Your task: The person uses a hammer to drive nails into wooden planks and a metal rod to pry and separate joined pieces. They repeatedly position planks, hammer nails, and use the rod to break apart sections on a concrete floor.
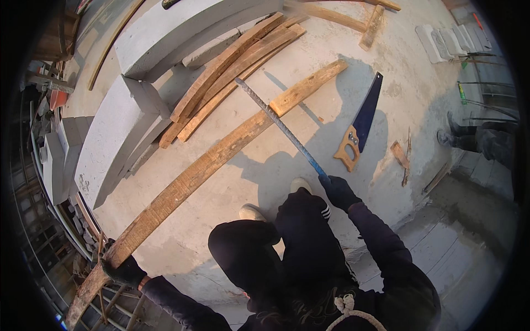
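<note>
A long weathered wooden plank [190, 179] runs from the lower left toward the upper right. My left hand [126, 270], in a dark glove, is closed around its lower part. A shorter, lighter piece of wood [309, 88] meets the plank's far end; how they join I cannot tell. My right hand [339, 192], also gloved, grips the blue end of a long ribbed steel bar [291, 135]. The bar crosses over the wood where the two pieces meet, its far tip beyond them. To the right lies a handsaw [361, 124] with a dark blue blade and wooden handle.
Several timber strips [232, 69] lie beside large pale blocks [118, 129] on the left. More wood pieces [371, 28] rest at the top. A wood scrap [399, 154] lies on the concrete floor, and a person's dark-clothed leg [480, 140] shows at the right edge.
</note>
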Demonstrator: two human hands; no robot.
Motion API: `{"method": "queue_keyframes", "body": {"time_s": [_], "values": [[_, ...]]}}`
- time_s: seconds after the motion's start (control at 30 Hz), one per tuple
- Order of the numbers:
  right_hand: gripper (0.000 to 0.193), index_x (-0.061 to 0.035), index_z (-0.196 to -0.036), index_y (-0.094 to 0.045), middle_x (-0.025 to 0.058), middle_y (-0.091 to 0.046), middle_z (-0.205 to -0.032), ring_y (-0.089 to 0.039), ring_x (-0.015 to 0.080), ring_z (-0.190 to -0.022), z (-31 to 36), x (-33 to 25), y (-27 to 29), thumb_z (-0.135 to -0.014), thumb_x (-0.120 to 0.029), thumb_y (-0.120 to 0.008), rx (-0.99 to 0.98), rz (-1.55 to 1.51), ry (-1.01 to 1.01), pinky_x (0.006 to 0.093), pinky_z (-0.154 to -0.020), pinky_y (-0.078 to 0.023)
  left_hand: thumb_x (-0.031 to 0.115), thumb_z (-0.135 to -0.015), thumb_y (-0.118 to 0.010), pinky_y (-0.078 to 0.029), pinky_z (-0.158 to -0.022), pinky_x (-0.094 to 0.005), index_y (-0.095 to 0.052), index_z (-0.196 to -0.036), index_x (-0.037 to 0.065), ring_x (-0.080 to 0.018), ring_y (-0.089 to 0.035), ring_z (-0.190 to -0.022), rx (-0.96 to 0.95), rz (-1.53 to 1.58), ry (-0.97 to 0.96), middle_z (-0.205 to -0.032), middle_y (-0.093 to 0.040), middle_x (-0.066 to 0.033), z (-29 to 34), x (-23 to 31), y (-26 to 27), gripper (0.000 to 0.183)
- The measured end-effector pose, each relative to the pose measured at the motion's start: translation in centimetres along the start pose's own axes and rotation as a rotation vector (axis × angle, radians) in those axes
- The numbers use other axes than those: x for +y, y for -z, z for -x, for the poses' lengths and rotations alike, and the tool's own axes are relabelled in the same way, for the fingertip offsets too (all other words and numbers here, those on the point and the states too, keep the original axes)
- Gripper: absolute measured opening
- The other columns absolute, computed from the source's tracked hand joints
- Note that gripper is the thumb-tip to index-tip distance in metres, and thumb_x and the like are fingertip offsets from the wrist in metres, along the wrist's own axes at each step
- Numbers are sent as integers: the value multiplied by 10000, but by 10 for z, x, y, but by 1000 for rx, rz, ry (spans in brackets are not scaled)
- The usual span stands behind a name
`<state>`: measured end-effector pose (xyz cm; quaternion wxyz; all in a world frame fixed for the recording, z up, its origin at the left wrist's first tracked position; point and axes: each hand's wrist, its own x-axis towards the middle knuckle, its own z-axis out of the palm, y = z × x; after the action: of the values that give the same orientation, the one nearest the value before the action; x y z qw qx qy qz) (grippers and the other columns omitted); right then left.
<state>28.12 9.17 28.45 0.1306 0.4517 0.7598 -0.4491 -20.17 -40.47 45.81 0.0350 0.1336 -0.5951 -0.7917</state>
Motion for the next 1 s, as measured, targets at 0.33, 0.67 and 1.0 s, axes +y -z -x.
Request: {"method": "queue_keyframes", "body": {"time_s": [0.33,0.67,1.0], "values": [[491,-40,-895,-642,89,-565,-675,-564,177,-565,184,-173,227,-990,-521,-625,-262,-440,-479,380,-590,-491,394,-923,-693,-405,-1157,-567,-356,-1554,64,-399,-449,-1403,10,-243,-90,-1523,-424,-250,84,290,-90,788],[338,-76,-935,-680,46,-582,-699,-590,161,-603,323,-198,196,-1061,-371,-574,627,165,327,313,-540,-444,-23,-890,-706,-568,-993,-417,-596,-1316,-22,-295,-652,-1180,-412,-644,-329,-1316,-646,-214,101,420,-175,440],[291,-30,-1189,-572,136,-650,-815,-651,274,-729,425,-370,385,-1067,-292,-532,753,-1304,628,413,-652,-505,212,-936,-676,-466,-1115,-495,-638,-1223,-37,-301,-640,-1218,-523,-288,-120,-1258,-687,-185,20,489,-181,382]]}}
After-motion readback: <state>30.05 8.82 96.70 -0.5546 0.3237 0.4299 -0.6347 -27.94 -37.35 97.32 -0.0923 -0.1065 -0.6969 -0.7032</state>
